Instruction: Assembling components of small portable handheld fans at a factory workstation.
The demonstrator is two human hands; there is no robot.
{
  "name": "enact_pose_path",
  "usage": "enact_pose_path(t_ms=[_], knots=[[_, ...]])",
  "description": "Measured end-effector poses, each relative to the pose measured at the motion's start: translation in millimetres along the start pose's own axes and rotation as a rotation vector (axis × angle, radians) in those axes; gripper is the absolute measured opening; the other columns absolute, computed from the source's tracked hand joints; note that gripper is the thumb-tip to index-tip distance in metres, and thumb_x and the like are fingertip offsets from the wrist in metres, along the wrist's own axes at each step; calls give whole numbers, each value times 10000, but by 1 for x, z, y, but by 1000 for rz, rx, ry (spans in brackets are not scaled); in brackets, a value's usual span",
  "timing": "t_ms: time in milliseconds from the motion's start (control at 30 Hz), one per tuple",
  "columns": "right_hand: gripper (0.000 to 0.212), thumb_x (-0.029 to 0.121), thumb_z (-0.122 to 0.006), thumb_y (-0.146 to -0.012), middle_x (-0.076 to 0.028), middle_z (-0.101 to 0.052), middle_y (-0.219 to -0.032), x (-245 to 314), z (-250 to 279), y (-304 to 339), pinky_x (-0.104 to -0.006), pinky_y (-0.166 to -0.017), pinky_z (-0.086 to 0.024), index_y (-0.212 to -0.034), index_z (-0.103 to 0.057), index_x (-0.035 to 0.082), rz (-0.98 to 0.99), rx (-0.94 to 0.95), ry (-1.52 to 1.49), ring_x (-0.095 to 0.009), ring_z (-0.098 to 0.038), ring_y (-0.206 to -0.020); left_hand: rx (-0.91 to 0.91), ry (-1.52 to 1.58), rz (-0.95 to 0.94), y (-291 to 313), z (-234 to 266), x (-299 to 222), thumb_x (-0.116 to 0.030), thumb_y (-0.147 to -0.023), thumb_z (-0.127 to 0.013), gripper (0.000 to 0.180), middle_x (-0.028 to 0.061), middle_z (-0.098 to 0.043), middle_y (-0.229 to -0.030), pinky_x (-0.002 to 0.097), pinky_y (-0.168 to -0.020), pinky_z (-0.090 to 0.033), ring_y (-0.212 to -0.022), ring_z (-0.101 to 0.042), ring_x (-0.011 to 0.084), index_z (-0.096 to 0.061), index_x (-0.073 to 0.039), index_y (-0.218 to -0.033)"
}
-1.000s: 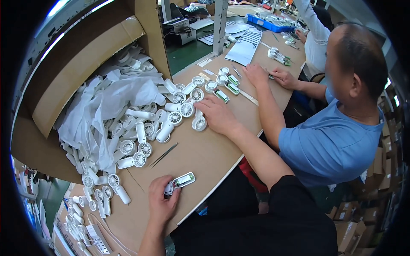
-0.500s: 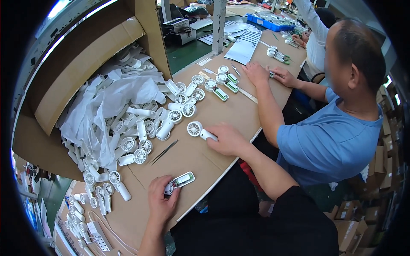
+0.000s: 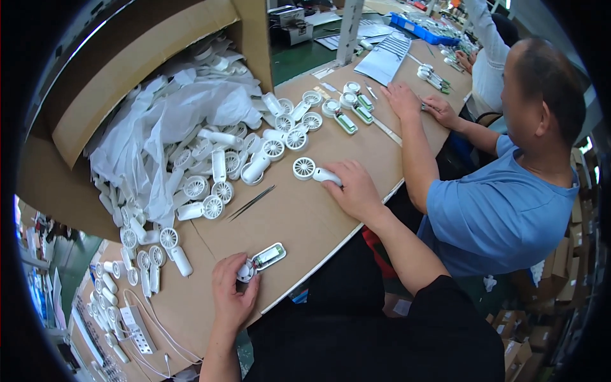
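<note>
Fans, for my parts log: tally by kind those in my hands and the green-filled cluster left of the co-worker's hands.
Plain white fan, right hand: 1
Open fan, green inside, left hand: 1
Clustered open fans, green inside: 3
Total: 5

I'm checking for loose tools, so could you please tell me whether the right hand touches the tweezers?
Apart: the head view shows brown tabletop between the right hand and the tweezers.

fan shell [image 3: 323, 174] in right grip [image 3: 356, 189]

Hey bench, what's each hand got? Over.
Left hand: holding open fan half by round end. Right hand: holding white fan shell by narrow end. Tweezers lie ahead, touching neither hand.
</note>
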State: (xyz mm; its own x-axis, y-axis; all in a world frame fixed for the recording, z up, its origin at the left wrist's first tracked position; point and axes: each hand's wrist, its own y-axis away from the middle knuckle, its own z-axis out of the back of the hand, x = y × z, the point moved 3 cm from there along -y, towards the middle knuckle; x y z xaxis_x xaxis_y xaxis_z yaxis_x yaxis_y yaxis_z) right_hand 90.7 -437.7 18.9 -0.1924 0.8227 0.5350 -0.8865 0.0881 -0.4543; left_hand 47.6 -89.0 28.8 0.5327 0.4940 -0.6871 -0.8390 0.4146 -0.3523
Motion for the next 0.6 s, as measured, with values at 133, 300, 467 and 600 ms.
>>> enact_pose_path(t_ms=[133,300,467,600], knots=[[332,71,-756,-872,-96,-718,-1136,30,-9,13,-375,-908,-535,-1198,-701,48,-171,66,-482,-293,-662,-995,-14,23,6,-4,-2,6,-79,-815,-803,517,131,-700,-1215,410,-1007,-499,-1101,-641,322,-655,-35,-1309],[339,46,-782,-844,-84,-729,-1146,106,-29,33,-362,-904,-545,-1176,-711,44,181,243,-492,-272,-681,-995,-28,143,71,-4,-1,10,-101,-814,-823,623,131,-699,-1229,392,-1013,-505,-1123,-661,310,-610,-42,-1396],[336,50,-789,-840,-71,-735,-1162,128,-41,35,-361,-925,-543,-1168,-716,50,364,369,-435,-252,-685,-1030,-145,242,176,6,1,7,-109,-804,-836,660,126,-702,-1249,392,-1036,-501,-1142,-666,298,-595,-47,-1415],[333,51,-785,-843,-64,-738,-1147,127,-49,38,-357,-921,-543,-1168,-717,53,390,385,-411,-247,-685,-1026,-67,138,81,7,7,10,-112,-801,-842,648,113,-704,-1260,395,-1053,-495,-1149,-665,290,-603,-48,-1400]])
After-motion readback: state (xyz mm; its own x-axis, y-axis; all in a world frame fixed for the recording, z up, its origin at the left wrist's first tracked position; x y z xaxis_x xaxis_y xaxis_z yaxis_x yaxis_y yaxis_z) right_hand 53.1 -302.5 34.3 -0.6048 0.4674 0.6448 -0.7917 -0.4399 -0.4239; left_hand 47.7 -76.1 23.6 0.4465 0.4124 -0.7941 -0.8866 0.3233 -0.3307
